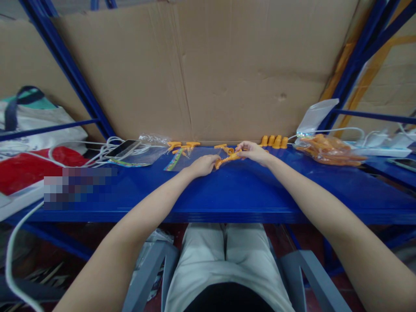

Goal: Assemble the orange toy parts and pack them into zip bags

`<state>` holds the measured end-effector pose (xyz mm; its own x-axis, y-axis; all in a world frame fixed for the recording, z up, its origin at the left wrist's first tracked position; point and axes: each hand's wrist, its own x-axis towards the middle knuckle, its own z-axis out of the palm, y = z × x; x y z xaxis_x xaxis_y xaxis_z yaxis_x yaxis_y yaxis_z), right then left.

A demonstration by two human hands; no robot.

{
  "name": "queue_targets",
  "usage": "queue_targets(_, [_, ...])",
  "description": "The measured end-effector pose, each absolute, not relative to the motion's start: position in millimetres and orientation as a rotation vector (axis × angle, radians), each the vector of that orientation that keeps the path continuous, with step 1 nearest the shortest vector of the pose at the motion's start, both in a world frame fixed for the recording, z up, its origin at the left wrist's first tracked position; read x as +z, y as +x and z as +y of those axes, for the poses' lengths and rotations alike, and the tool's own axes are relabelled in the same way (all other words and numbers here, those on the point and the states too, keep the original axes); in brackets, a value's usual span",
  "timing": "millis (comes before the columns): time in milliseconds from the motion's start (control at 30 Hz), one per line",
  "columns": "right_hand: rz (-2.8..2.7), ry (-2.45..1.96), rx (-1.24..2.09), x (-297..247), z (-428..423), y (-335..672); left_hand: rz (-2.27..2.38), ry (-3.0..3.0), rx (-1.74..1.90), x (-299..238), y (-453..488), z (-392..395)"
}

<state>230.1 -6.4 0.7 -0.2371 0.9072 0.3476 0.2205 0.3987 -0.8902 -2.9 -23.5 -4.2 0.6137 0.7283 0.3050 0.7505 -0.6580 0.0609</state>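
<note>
An orange plastic piece with a ridged end lies between my two hands, low over the blue table. My left hand is closed at the ridged end, its fingertips partly hidden. My right hand pinches the other end between thumb and fingers. Just behind them is a small round orange cup, close to the right fingertips. A clear plastic bag with a colourful strip lies flat beside my left hand. Several orange T-shaped pieces rest along the back edge.
Several orange cups stand in a row at the back right. Further right lies a clear bag of orange parts, near a white power strip. A phone and white cables sit left. Cardboard walls the back.
</note>
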Motion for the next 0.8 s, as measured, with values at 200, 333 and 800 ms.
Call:
queue_targets(200, [-1.687, -1.112, 0.822, 10, -13, 225, -1.284, -2.723, -0.426, -1, -1, -27])
queue_targets(333, [-1.678, -1.128, 0.814, 14, -17, 225, -1.280, -2.707, -0.422, 1, -2, -27])
queue_targets(800, [-1.706, -0.936, 0.852, -8, -4, 212, -1.063, -2.633, -0.698, -5, 1, -25])
